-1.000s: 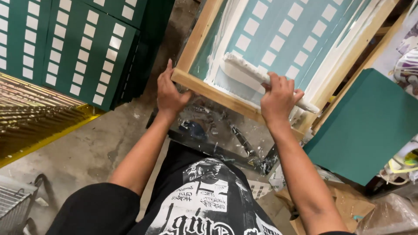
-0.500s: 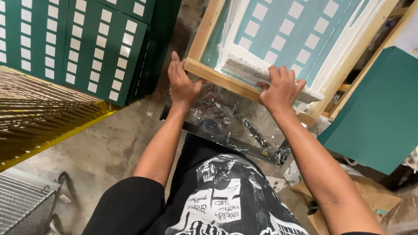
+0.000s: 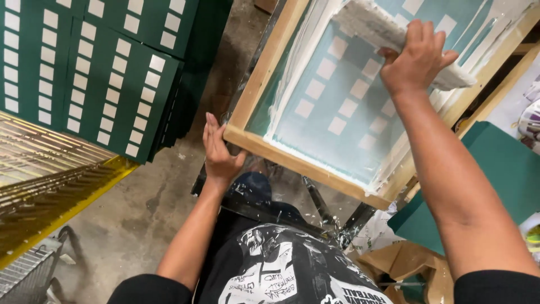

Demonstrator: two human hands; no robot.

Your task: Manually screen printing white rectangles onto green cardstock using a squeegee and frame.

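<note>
Right hand (image 3: 416, 59) clamped over the paint-caked white squeegee (image 3: 371, 25), fingers curled round its handle, far up the mesh. Left hand (image 3: 218, 149) laid flat and mostly open against the near left corner of the wooden screen frame (image 3: 292, 157), thumb hooked under the rail, bracing rather than gripping. Frame tilted, white ink smeared along its inner edges over a grid of pale squares. Printed green sheets (image 3: 101, 73) stacked to the left; plain green sheets (image 3: 495, 169) at the right. Likely risks: frame sliding sideways under so light a brace and blurring the print; squeegee slipping in an ink-slick grip; excess ink dripping off the near rail onto black shirt (image 3: 281, 270).
</note>
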